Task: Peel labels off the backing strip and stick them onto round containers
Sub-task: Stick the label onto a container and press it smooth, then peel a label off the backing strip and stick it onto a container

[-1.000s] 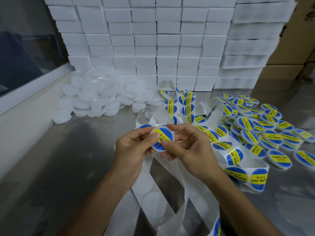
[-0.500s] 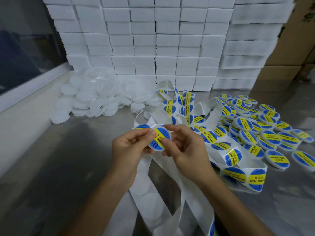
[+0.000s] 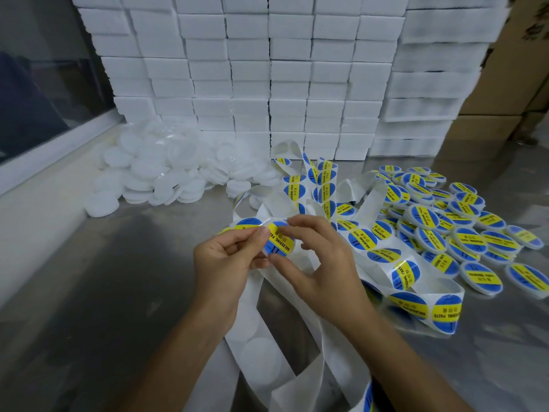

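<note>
Head view: stacked white boxes (image 3: 267,69) back a steel table (image 3: 89,292). Plain white lids (image 3: 166,173) are heaped left, labelled lids (image 3: 463,233) right. The strip (image 3: 386,257) loops between them, its blue-yellow stickers reading "SOLDERING PASTE". Above it, the left hand (image 3: 225,263) and right hand (image 3: 320,263) both pinch one labelled lid (image 3: 277,242).

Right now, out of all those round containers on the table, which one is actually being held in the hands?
The labelled container pinched between the left hand and right hand; the unlabelled pile and labelled pile lie untouched.
</note>
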A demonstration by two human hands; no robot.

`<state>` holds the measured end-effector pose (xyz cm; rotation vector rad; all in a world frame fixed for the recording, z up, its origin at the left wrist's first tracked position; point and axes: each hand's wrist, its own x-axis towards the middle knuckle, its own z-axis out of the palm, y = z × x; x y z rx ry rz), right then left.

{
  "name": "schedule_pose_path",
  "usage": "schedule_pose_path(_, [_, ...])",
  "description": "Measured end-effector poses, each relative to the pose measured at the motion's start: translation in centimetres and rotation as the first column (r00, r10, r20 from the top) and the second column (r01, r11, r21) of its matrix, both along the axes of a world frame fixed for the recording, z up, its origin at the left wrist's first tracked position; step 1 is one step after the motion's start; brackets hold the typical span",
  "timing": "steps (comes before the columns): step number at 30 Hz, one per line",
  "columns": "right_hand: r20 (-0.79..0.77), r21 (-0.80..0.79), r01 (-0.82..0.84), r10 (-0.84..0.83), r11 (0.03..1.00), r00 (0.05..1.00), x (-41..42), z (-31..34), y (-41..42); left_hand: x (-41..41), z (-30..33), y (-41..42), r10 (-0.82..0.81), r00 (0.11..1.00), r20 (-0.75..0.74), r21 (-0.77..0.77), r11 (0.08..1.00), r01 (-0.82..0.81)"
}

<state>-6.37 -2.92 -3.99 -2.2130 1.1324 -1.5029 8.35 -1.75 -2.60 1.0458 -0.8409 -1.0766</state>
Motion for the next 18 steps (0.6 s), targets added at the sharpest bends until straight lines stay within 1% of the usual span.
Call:
schedule_pose_path(3, [-0.021,0.002,-0.030,0.030,1.000,0.999,-0.2,0.3,0.1,-0.1,0.0,0.1,-0.019,0.999,0.033,0.012,1.000,0.018])
schedule_pose_path(6, [-0.042,-0.004,-0.022,0.022,1.000,0.999,-0.7,0.6,0.0,-0.3,0.1,0.2,-0.038,0.999,0.029,-0.025,0.999,0.038])
schedule_pose_path(8, [-0.052,-0.005,0.007,-0.008,1.000,0.999,-1.6,0.9,-0.1,-0.5,0.2,0.4,-0.042,0.997,0.057,-0.058,0.997,0.045])
schedule_pose_path(9, [-0.048,-0.003,0.039,-0.039,0.999,0.998,-2.2,1.1,-0.3,-0.5,0.3,0.3,-0.014,0.995,0.094,-0.071,0.997,0.021])
schedule_pose_path(11, [-0.020,0.034,0.116,-0.115,0.993,0.993,-4.0,1.6,-1.0,-0.5,0.1,0.2,0.114,0.973,0.200,-0.116,0.989,-0.092])
schedule_pose_path(13, [-0.014,0.101,0.220,-0.220,0.970,0.975,-6.2,1.8,-1.9,-0.2,-0.1,0.0,0.278,0.907,0.317,-0.226,0.951,-0.213])
schedule_pose_path(14, [-0.041,0.139,0.293,-0.290,0.946,0.956,-7.5,1.9,-2.4,0.1,-0.1,0.0,0.347,0.861,0.372,-0.295,0.924,-0.244])
schedule_pose_path(16, [-0.099,0.225,0.442,-0.431,0.869,0.897,-10.1,1.7,-3.3,0.7,0.0,-0.1,0.441,0.769,0.462,-0.399,0.878,-0.263])
schedule_pose_path(18, [-0.111,0.269,0.554,-0.546,0.788,0.831,-12.3,1.3,-3.9,1.5,0.0,-0.4,0.496,0.686,0.532,-0.434,0.856,-0.282])
